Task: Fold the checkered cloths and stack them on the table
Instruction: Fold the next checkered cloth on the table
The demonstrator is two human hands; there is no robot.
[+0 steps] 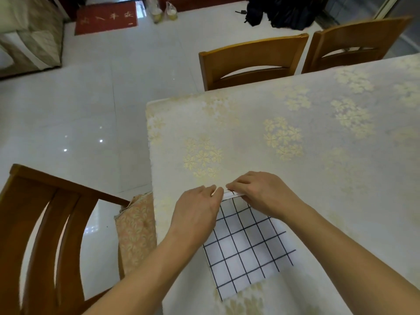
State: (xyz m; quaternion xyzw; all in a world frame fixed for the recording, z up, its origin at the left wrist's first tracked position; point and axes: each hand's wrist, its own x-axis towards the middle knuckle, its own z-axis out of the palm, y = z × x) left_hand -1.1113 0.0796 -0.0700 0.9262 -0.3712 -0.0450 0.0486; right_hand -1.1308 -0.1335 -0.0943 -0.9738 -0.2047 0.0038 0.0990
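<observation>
The checkered cloth at the tabletop's near edge is white, crossed by thin black lines into a grid of squares. The tabletop wears a pale cream cover scattered with clusters of golden flowers. At its near-left corner the hanging cover shows a peach tone with the same pale flower pattern. The chairs are honey-brown wood. The floor is glossy white tile, and the doormat is red with pale gold characters.
</observation>
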